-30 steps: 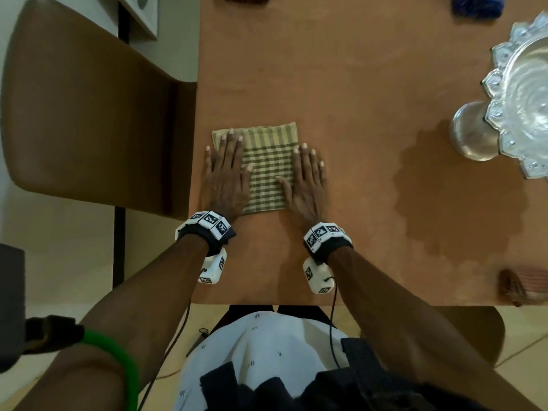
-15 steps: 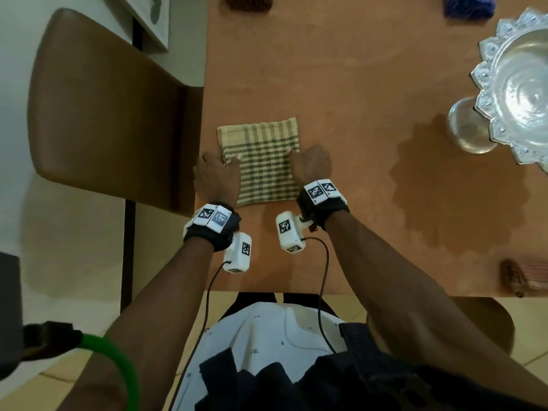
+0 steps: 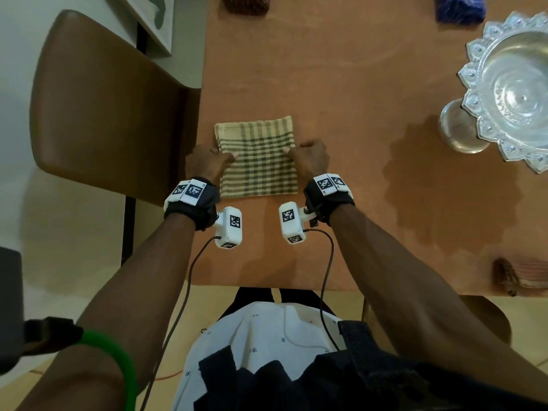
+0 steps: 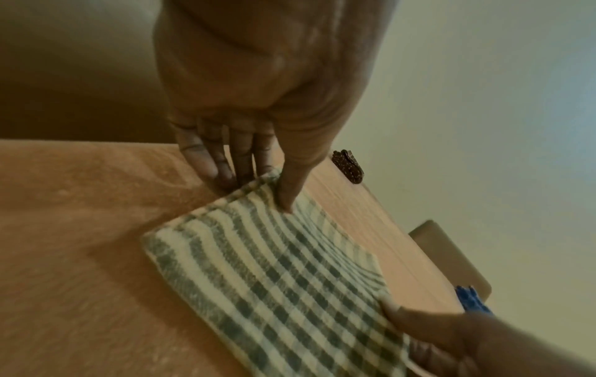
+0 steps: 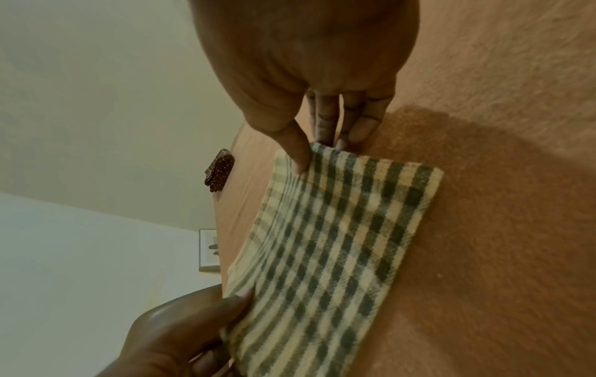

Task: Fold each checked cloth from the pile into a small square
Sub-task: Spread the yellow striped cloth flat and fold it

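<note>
A folded cream and green checked cloth (image 3: pixel 257 157) lies on the brown table (image 3: pixel 341 84) near its left edge. My left hand (image 3: pixel 207 161) pinches the cloth's left edge, thumb on top and fingers tucked under it (image 4: pixel 255 183). My right hand (image 3: pixel 310 157) pinches the right edge the same way (image 5: pixel 319 150). In the left wrist view the checked cloth (image 4: pixel 274 275) lies flat with the right hand (image 4: pixel 451 339) at its far edge. The right wrist view has the cloth (image 5: pixel 335 250) lifted a little on the left hand's (image 5: pixel 180 331) side.
A silver pedestal bowl (image 3: pixel 510 90) stands at the right. A dark red folded cloth (image 3: pixel 246 2) and a blue one (image 3: pixel 459 7) lie at the far edge, a striped reddish cloth (image 3: pixel 522 271) at the near right. A brown chair (image 3: pixel 103 108) stands beside the table's left edge.
A second ago both hands lay flat on the cloth. They have since slid out to its left and right edges, curled, and taken hold of them.
</note>
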`<state>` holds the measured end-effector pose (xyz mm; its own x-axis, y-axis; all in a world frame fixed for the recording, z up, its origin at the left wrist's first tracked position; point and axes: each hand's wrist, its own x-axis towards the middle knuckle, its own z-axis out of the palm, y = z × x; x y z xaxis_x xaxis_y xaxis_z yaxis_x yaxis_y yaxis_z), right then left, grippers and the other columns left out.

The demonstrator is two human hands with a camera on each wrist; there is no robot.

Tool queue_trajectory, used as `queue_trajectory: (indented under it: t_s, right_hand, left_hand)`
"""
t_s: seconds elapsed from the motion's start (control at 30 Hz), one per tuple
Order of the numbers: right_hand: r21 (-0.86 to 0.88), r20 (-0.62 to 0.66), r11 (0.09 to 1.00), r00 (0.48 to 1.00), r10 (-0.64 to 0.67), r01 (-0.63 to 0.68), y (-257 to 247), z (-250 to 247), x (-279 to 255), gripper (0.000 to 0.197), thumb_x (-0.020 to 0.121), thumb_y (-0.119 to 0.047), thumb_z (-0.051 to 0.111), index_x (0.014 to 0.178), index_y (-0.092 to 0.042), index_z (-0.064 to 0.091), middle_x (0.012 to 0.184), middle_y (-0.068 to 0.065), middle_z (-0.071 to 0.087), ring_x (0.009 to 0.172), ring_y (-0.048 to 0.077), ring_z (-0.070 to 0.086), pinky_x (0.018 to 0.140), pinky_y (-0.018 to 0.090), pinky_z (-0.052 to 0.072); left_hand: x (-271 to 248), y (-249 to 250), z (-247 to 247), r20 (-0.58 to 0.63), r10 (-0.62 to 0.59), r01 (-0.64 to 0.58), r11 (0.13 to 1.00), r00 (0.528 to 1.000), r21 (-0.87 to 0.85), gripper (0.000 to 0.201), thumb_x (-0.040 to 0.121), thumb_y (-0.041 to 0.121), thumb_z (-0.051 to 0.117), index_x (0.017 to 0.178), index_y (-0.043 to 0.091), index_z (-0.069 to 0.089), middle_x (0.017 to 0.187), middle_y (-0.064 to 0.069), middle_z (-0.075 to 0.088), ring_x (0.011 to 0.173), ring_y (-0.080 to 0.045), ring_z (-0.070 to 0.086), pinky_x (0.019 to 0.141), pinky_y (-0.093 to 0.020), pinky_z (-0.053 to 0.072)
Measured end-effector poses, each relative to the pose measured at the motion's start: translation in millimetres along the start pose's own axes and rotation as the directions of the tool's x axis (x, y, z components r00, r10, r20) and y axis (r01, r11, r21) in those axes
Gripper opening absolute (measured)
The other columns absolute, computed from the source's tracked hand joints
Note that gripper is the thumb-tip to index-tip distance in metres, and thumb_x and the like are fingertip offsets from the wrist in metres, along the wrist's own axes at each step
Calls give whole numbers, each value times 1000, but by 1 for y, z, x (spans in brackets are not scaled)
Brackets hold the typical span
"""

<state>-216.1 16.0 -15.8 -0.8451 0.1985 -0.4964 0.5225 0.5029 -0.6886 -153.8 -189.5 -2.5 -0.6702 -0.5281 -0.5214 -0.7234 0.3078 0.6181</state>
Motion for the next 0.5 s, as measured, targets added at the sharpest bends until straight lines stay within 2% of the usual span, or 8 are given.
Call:
queue_trajectory:
  t_s: [0.07, 0.1, 0.17, 0.23, 0.3, 0.37, 0.43, 0.5]
  right_hand:
    - [66, -16, 996, 998, -63, 64, 1, -5, -3, 45, 80, -29, 78, 117, -12, 59, 108, 5, 63, 104, 24, 60, 83, 31, 48]
    - [100, -18, 989, 994, -104, 105, 1, -9, -6, 44, 79, -28, 77, 118, -14, 60, 103, 5, 64, 100, 24, 61, 82, 32, 50]
    - [135, -23, 977, 986, -163, 165, 0, -11, -9, 40, 79, -28, 76, 117, -20, 64, 97, 4, 68, 93, 21, 65, 80, 31, 51]
    - [150, -28, 965, 977, -212, 214, -3, -15, -11, 28, 80, -23, 74, 108, -20, 71, 92, -1, 72, 89, 14, 67, 79, 28, 54]
    - [155, -26, 951, 963, -267, 268, -6, -21, -10, 16, 79, -20, 75, 95, -18, 77, 86, -3, 74, 84, 10, 69, 81, 30, 57]
    - [124, 7, 951, 958, -286, 283, -9, -28, -8, 17, 74, -18, 80, 91, -19, 77, 83, -5, 74, 78, 6, 68, 77, 24, 57]
    - [72, 32, 945, 946, -322, 319, -11, -35, -5, 26, 68, -15, 84, 92, -19, 76, 79, -9, 72, 72, 3, 66, 69, 16, 54]
    - [-45, 29, 916, 918, -397, 398, -13, -41, -3, 29, 65, -14, 83, 93, -18, 76, 73, -16, 65, 70, 3, 62, 64, 11, 48]
  left_hand:
    - [-3, -2, 0, -24, -22, 17, 979, 999, -203, 26, 71, 33, 86, 76, 19, 64, 93, -3, 74, 77, -14, 69, 61, -20, 54]
    - [-6, -3, -1, -38, -20, 9, 963, 999, -269, 32, 67, 33, 88, 82, 17, 65, 95, -4, 74, 78, -13, 70, 62, -21, 55]
    - [-6, -4, -5, -49, 18, -33, 942, 999, -333, 53, 65, 32, 90, 106, 12, 63, 102, -4, 73, 86, -12, 71, 70, -25, 58]
    - [-12, -3, -9, -32, 102, -107, 933, 994, -344, 68, 70, 25, 89, 128, 12, 54, 102, 0, 71, 92, -10, 70, 80, -24, 57]
    - [-18, -1, -12, 0, 203, -191, 919, 979, -345, 73, 76, 16, 85, 139, 14, 49, 99, 3, 70, 91, -3, 68, 83, -18, 55]
    - [-24, 3, -16, 14, 292, -274, 911, 956, -309, 67, 77, 8, 83, 137, 12, 54, 101, 1, 71, 87, 5, 68, 83, -15, 55]
    - [-27, 7, -17, -2, 356, -345, 904, 934, -252, 54, 75, 3, 82, 126, 9, 66, 105, -3, 72, 82, 10, 67, 83, -15, 56]
    - [-29, 11, -18, -16, 404, -400, 899, 915, -176, 47, 73, 4, 85, 117, 10, 72, 104, -5, 73, 80, 5, 68, 79, -12, 55]
